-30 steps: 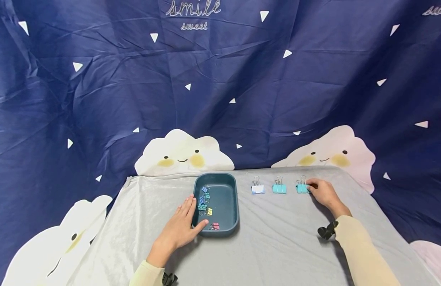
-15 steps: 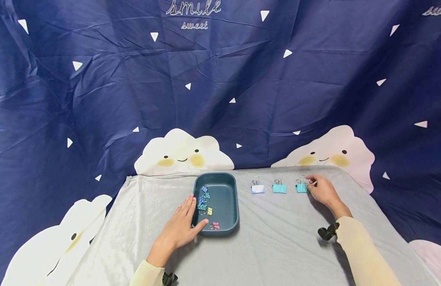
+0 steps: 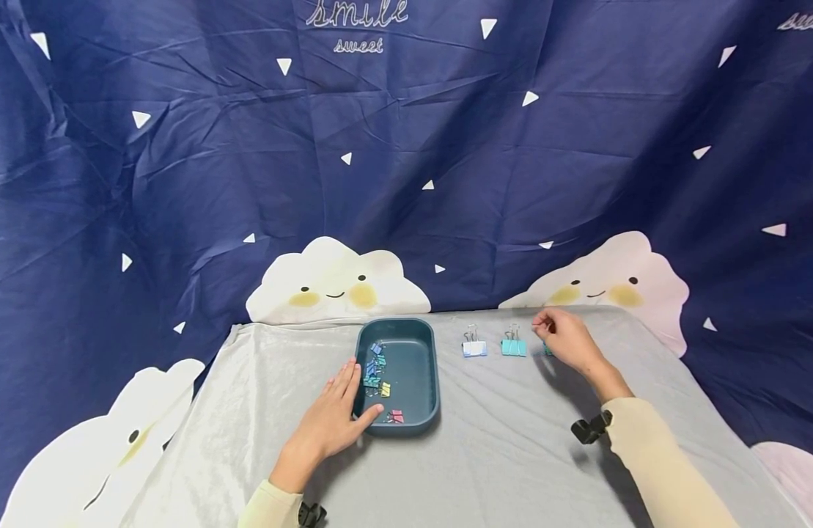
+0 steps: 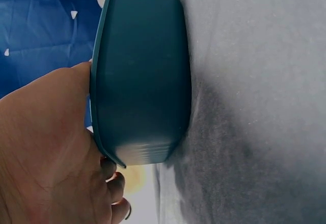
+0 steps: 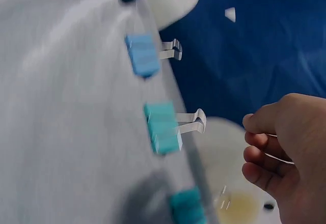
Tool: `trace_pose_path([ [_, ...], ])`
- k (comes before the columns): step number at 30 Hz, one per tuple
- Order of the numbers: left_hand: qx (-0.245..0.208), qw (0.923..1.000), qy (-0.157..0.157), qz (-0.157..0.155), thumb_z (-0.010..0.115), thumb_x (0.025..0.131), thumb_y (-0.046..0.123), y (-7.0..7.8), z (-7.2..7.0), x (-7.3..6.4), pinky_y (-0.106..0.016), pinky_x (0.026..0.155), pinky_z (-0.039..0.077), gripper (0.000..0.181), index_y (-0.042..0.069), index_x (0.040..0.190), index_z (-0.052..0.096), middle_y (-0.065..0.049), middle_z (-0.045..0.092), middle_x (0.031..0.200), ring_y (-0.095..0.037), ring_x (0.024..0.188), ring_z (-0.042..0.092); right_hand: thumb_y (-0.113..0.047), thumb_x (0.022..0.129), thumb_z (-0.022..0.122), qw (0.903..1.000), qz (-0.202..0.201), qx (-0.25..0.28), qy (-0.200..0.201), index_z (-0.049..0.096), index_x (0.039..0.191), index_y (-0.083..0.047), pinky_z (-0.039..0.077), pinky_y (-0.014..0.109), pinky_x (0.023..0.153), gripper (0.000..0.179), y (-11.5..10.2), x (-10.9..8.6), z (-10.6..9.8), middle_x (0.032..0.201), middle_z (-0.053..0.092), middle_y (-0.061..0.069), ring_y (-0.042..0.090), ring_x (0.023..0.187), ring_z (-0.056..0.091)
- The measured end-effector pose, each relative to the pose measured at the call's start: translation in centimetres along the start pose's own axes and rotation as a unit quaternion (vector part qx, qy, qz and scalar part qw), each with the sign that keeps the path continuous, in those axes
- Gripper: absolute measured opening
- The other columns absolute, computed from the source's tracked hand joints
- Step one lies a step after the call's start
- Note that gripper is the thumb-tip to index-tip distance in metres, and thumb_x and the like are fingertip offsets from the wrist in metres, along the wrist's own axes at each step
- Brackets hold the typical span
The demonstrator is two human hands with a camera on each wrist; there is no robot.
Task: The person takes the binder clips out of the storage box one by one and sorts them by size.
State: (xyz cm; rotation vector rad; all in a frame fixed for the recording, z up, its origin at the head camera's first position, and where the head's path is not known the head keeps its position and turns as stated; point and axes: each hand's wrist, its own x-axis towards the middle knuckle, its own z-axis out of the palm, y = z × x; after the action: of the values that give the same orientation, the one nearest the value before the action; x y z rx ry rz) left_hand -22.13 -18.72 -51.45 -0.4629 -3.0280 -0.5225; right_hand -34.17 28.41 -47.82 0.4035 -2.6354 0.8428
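Observation:
My left hand rests on the left rim of a dark teal tray, fingers straight along it and thumb over the near corner. Several small binder clips lie inside, among them a blue one, a yellow one and a pink one. Above the table's far right, my right hand hovers with loosely bent fingers; the right wrist view shows nothing in them. Below it is a large teal binder clip, mostly hidden in the head view. Left of that stand another teal clip and a white-and-blue clip.
Grey cloth covers the table, wrinkled in places. Behind its far edge hangs a dark blue curtain printed with white triangles and clouds. The three large clips form a row near that edge, right of the tray.
My right hand has let go of the rightmost teal clip and moved left and up, now covering most of it. The left hand and the tray have stayed put.

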Motion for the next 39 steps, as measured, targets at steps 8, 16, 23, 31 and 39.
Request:
trace_pose_path([
  [8,0.001,1.0,0.0,-0.002,0.051,0.104,0.067,-0.1,-0.1,-0.1,-0.053,0.134,0.025,0.098,-0.001,0.168,0.023,-0.017,0.018,0.178,-0.034,0.166,0.021,-0.009,0.098,0.075,0.9968,-0.073,0.008,-0.031,0.073,0.095,-0.007,0.049,0.028,0.069,0.005,-5.7,2.0,1.3,0.082,0.069,0.001,0.012,0.075,0.059],
  [16,-0.005,1.0,0.004,0.001,0.049,0.104,0.068,0.0,-0.2,-0.1,-0.054,0.134,0.025,0.097,-0.002,0.168,0.024,-0.017,0.018,0.178,-0.033,0.166,0.019,-0.011,0.1,0.073,0.9868,-0.134,0.024,-0.087,0.074,0.097,-0.006,0.054,0.029,0.072,0.006,-11.3,3.5,2.9,0.087,0.071,-0.001,0.011,0.078,0.062],
  [23,-0.004,1.0,0.003,0.002,0.05,0.105,0.067,0.0,-0.2,-0.1,-0.054,0.134,0.025,0.097,-0.002,0.168,0.024,-0.017,0.018,0.178,-0.034,0.166,0.019,-0.011,0.101,0.073,0.9693,-0.194,0.008,-0.151,0.076,0.099,-0.012,0.056,0.03,0.075,0.004,-15.7,4.2,5.1,0.091,0.072,-0.005,0.009,0.083,0.064],
  [31,-0.009,1.0,0.002,-0.002,0.051,0.105,0.066,0.0,-0.1,0.1,-0.053,0.134,0.025,0.098,-0.002,0.169,0.019,-0.018,0.018,0.178,-0.033,0.166,0.02,-0.013,0.102,0.071,0.9471,-0.248,-0.007,-0.203,0.075,0.1,-0.017,0.056,0.027,0.077,0.006,-19.6,4.5,8.3,0.094,0.072,-0.005,0.007,0.083,0.062],
  [39,-0.012,0.9999,-0.001,-0.001,0.051,0.105,0.066,-0.1,0.0,0.0,-0.054,0.134,0.026,0.099,-0.003,0.169,0.019,-0.018,0.018,0.178,-0.034,0.166,0.021,-0.009,0.102,0.069,0.9158,-0.306,-0.049,-0.255,0.079,0.106,-0.015,0.06,0.03,0.085,0.012,-22.1,4.4,12.3,0.103,0.076,-0.003,0.009,0.09,0.067],
])
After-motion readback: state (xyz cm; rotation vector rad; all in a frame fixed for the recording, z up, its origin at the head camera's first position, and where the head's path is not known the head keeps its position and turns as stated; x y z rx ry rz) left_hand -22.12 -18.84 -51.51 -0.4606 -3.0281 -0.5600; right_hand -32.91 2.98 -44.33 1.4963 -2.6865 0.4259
